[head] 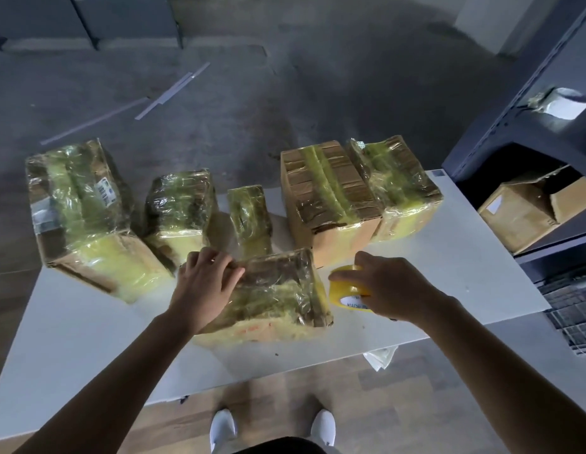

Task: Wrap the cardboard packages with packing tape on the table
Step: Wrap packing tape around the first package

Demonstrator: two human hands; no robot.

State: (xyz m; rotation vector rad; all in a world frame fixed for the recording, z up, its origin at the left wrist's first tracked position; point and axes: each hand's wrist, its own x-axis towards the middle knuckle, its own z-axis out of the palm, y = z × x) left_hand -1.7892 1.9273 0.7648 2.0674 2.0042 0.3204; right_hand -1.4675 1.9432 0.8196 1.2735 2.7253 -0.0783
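Observation:
A tape-covered cardboard package (278, 290) lies on the white table (88, 329) right in front of me. My left hand (203, 283) rests on its top left edge, fingers pressing the shiny tape down. Just right of the package, my right hand (390, 286) grips a yellow roll of packing tape (345, 293) that stands on the table. Several more packages sit along the far edge: a large one (85, 211) at the left, two smaller ones (180, 214) (249, 217) in the middle, and two boxes (331, 198) (399, 188) at the right.
A dark metal shelf (527, 126) stands at the right, holding an open cardboard box (527, 208). Thin strips (167, 93) lie on the grey floor beyond the table. My white shoes (272, 427) show below the near table edge.

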